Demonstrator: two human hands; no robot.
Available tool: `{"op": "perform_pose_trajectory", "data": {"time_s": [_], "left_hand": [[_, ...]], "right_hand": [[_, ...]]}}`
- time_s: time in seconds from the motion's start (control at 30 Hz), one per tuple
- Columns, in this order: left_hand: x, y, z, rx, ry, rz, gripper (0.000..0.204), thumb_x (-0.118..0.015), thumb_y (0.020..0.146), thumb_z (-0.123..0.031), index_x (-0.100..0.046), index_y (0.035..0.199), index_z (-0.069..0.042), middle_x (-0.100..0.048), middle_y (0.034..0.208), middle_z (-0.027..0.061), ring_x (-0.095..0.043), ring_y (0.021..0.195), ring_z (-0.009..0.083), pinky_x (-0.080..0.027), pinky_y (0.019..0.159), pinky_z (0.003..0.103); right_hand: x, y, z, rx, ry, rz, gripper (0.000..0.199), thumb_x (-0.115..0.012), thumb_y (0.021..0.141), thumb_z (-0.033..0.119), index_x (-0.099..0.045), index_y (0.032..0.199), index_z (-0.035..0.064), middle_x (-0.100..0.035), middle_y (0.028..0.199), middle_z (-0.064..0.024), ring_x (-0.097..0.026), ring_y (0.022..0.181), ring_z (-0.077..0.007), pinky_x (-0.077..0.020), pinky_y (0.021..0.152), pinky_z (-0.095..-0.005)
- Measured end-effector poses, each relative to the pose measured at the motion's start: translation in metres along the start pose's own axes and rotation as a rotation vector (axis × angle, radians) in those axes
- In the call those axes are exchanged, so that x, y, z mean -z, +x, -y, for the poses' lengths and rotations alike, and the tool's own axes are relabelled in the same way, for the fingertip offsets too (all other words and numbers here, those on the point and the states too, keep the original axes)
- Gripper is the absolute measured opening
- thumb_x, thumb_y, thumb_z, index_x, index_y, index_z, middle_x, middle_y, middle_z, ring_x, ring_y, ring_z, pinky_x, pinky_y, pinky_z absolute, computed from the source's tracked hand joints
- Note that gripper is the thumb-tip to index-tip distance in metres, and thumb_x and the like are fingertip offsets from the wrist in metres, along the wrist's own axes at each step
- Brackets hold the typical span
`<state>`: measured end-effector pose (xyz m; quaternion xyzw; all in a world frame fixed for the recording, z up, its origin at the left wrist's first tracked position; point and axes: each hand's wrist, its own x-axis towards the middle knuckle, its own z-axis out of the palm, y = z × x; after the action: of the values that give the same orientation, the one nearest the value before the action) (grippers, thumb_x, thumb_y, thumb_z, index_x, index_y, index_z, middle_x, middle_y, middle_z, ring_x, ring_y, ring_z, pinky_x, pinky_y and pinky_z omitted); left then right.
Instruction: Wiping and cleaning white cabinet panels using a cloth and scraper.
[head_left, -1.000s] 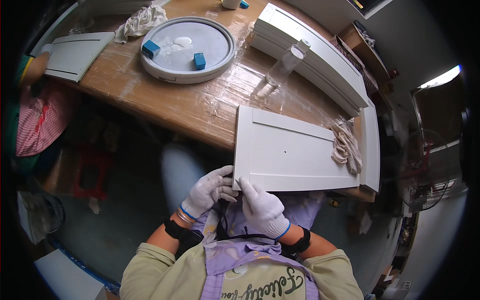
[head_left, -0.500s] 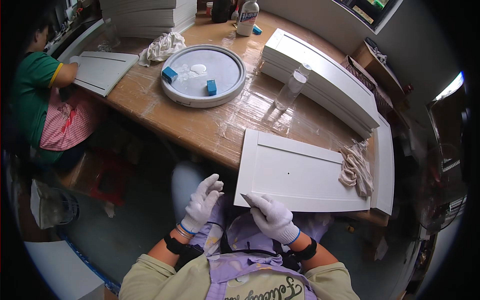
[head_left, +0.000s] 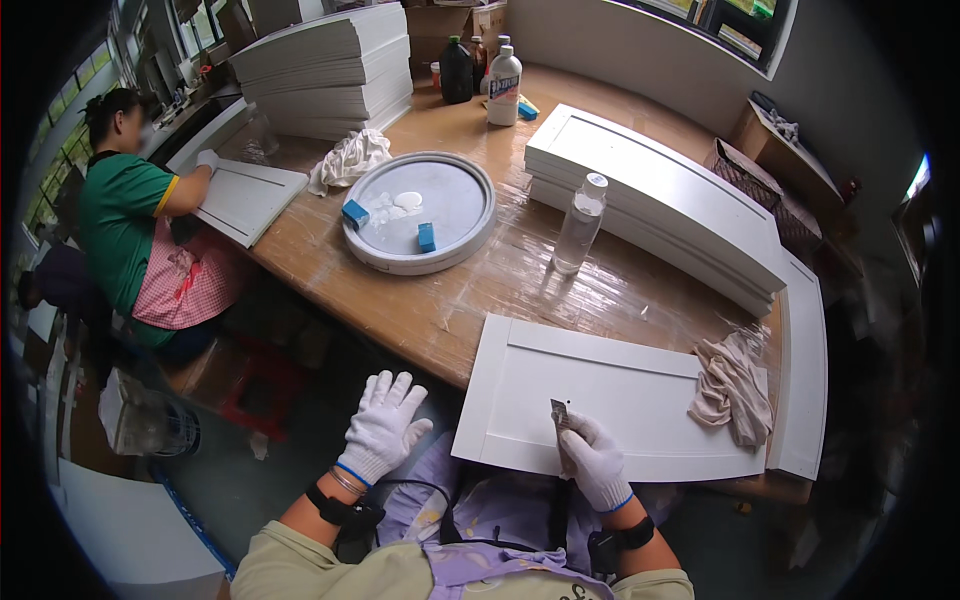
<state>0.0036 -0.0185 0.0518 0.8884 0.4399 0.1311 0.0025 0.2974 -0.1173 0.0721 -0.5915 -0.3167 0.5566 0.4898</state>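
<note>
My left hand (head_left: 382, 425), in a white knit glove, is raised over the floor just off the table's front edge, its fingers spread and nothing in it. In my gloved right hand (head_left: 597, 462) is a small, flat, dark blade (head_left: 560, 428), held tip up over the front part of a white panel (head_left: 590, 375). This panel has a recessed middle with raised borders and lies flat at the table's front edge. A crumpled beige cloth (head_left: 732, 392) rests on its right end.
A round grey lid (head_left: 465, 215) holds white paste and two blue blocks. A clear bottle (head_left: 578, 235) stands near stacked white panels (head_left: 640, 190). Further back are a white cloth (head_left: 350, 158), a white bottle (head_left: 504, 90) and another panel stack (head_left: 325, 75). A co-worker (head_left: 130, 220) sits at left.
My left hand has opened out, its fingers spreading. My right hand has moved over the panel, turning the blade upright. The view has tilted up, showing more of the room.
</note>
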Motion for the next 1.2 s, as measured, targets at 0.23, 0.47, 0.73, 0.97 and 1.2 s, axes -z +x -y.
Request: {"op": "perform_pose_trajectory", "data": {"time_s": [0.23, 0.47, 0.73, 0.97, 1.2], "left_hand": [[-0.002, -0.007, -0.030, 0.384, -0.681, -0.017, 0.050, -0.063, 0.088, -0.031, -0.050, 0.131, -0.007, -0.067, 0.099, 0.0141, -0.068, 0.081, 0.0241, -0.055, 0.074, 0.034], [-0.025, 0.018, -0.052, 0.546, -0.978, 0.279, 0.049, -0.057, 0.092, -0.039, -0.053, 0.125, -0.003, -0.067, 0.100, 0.0152, -0.065, 0.093, 0.0235, -0.050, 0.083, 0.033], [-0.060, 0.010, -0.049, 0.604, -1.309, 0.391, 0.048, -0.045, 0.098, -0.040, -0.054, 0.117, 0.003, -0.063, 0.103, 0.0120, -0.059, 0.094, 0.0162, -0.046, 0.086, 0.030], [-0.051, 0.020, -0.067, 0.559, -1.502, 0.349, 0.046, -0.041, 0.101, -0.036, -0.053, 0.120, 0.004, -0.062, 0.106, 0.0086, -0.057, 0.095, 0.0130, -0.045, 0.087, 0.027], [-0.058, 0.014, -0.062, 0.733, -1.839, 0.171, 0.044, -0.044, 0.100, -0.033, -0.050, 0.124, 0.003, -0.062, 0.111, 0.0130, -0.063, 0.099, 0.0202, -0.052, 0.086, 0.032]], "right_hand": [[0.050, 0.090, 0.048, -0.028, 0.059, -0.056, 0.020, -0.052, 0.088, 0.013, -0.056, 0.101, -0.0003, -0.048, 0.062, 0.0010, -0.043, 0.045, -0.0076, -0.0377, 0.041, -0.0223], [0.124, 0.160, 0.089, 0.312, -1.200, -0.551, 0.047, -0.059, 0.087, 0.023, -0.051, 0.129, 0.0035, -0.055, 0.123, -0.0179, -0.058, 0.106, -0.0337, -0.0488, 0.090, -0.0363], [0.233, 0.083, 0.103, -0.020, -1.846, -1.014, 0.066, -0.063, 0.083, 0.038, -0.040, 0.141, 0.0171, -0.034, 0.144, -0.0181, -0.030, 0.134, -0.0399, -0.0248, 0.112, -0.0476], [0.310, 0.069, 0.006, -0.207, -1.557, -0.824, 0.068, -0.049, 0.087, 0.052, -0.030, 0.147, 0.0248, -0.032, 0.148, -0.0158, -0.036, 0.130, -0.0387, -0.0296, 0.108, -0.0476], [0.048, 0.074, 0.010, 0.603, -1.314, -0.296, 0.056, -0.051, 0.090, 0.039, -0.037, 0.141, 0.0198, -0.035, 0.142, -0.0262, -0.039, 0.125, -0.0470, -0.0250, 0.106, -0.0613]]}}
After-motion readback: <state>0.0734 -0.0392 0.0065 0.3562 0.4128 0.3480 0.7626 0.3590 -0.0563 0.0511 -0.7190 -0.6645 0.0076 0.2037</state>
